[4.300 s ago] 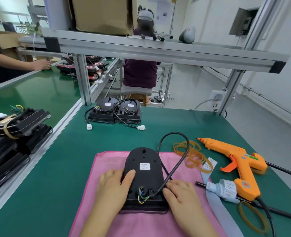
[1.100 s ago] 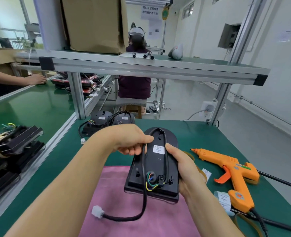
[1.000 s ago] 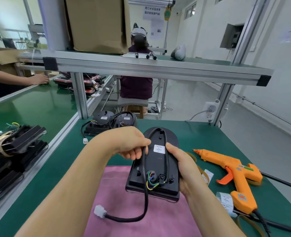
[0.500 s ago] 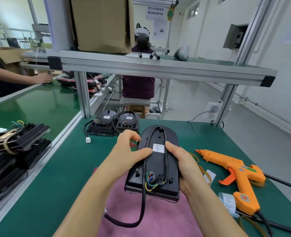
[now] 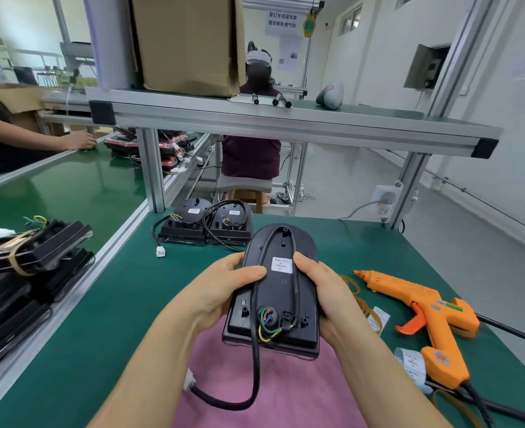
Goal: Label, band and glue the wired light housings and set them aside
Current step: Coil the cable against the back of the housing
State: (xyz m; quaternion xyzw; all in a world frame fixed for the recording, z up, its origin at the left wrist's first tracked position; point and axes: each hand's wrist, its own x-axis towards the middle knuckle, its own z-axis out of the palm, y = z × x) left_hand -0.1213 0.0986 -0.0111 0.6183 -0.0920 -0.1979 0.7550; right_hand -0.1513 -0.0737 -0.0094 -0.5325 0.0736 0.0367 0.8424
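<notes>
Left hand: the left hand [image 5: 221, 291] grips the left edge of the black round-topped plastic light housing [image 5: 278, 291]. Its fingers curl behind the edge and its thumb lies across the back, pressing on the black rubber cable [image 5: 256, 350].
Right hand: the right hand [image 5: 323, 291] clasps the right edge. Its fingers wrap underneath, mostly hidden, and its thumb tip sits just beside the white rectangular paper label [image 5: 282, 264].
Housing: it is held between both thumbs, back face up, over the pink cloth mat [image 5: 255, 406]. Whether its lower edge touches the cloth cannot be told.
Cable: it loops round the housing's top between the thumbs. Its free end hangs below the left palm, ending in a white plastic connector [image 5: 190, 381].
Wires: thin coloured wires [image 5: 265, 324] leave a round port below both thumbs.
Right of the right fingers: tan rubber bands [image 5: 354, 287] lie just beside the knuckles. Farther out, an orange plastic glue gun [image 5: 421, 304] lies on the green table mat [image 5: 116, 304].
Beyond the fingertips: two other black wired housings [image 5: 193, 230] stand side by side.
</notes>
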